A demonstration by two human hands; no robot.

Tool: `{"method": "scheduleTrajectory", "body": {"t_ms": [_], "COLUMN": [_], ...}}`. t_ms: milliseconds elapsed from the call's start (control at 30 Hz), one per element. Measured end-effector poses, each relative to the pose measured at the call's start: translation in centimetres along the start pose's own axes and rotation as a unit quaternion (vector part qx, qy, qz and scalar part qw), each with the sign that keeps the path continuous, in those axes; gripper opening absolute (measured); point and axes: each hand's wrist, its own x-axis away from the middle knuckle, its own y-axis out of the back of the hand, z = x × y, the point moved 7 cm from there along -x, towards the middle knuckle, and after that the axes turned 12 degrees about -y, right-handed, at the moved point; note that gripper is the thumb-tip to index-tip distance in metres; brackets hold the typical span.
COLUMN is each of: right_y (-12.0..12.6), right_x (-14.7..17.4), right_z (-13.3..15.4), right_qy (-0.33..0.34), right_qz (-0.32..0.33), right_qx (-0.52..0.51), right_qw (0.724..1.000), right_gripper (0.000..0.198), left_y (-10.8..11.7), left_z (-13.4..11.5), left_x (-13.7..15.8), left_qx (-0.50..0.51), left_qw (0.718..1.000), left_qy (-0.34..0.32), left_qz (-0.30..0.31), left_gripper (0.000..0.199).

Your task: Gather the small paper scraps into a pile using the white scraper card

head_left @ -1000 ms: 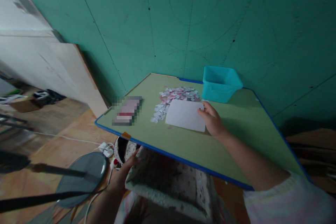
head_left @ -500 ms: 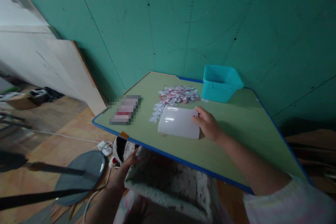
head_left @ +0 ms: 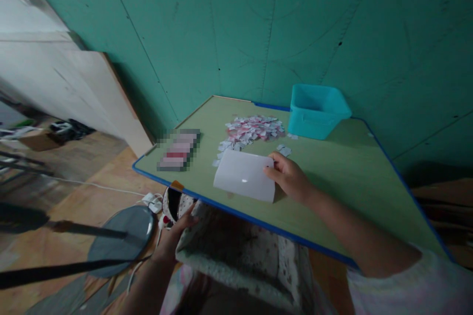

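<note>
Floor at far left carries a round grey base (head_left: 121, 238) with dark rods across it and a white power strip (head_left: 152, 201) just beside the table's near corner. Left hand (head_left: 173, 238), below the table edge, rests its fingers on the rim of a fleecy spotted fabric (head_left: 236, 256); whether the fingers are gripping or merely lying on the fabric cannot be told. Green table (head_left: 343, 167) with blue edging bears, from left to right: a blurred dark-and-pink rectangular item (head_left: 178, 149); a heap of small white and pink paper scraps (head_left: 251, 130); a white sheet (head_left: 244, 181) lying close to the near edge, just below the scraps; and a turquoise tub (head_left: 318, 117) standing against the teal wall (head_left: 258, 29). Right hand (head_left: 290, 177) pinches the right edge of the white sheet, thumb on top, fingers curled beneath. Two loose scraps (head_left: 284, 149) lie just beyond the hand.
</note>
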Motion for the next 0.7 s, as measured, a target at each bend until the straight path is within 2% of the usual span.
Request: {"method": "scheduleTrajectory", "body": {"t_ms": [167,300,500,700], "right_y": [-0.3,-0.3,-1.4,-1.5], "right_x": [0.1,0.2,0.5,0.8], "right_z": [0.3,0.1,0.1,0.1], "right_qy": [-0.014,-0.018,-0.011,-0.009], "right_qz": [0.01,0.011,0.047,0.047], "right_qx": [-0.067,-0.027,0.035,0.049], "right_qw": [0.998,0.999,0.998,0.998], "right_gripper": [0.013,0.015,0.017,0.016], "left_y": [-0.8,-1.0,0.4,-0.4], "left_z": [0.0,0.1,0.1,-0.1], "left_x": [0.6,0.6,0.2,0.8], "left_qx": [0.011,0.016,0.012,0.0], "left_qw": [1.0,0.999,1.0,1.0], "left_qy": [-0.002,-0.001,-0.017,0.0], "left_qz": [0.015,0.037,-0.008,-0.007], "left_gripper": [0.07,0.068,0.071,0.072]}}
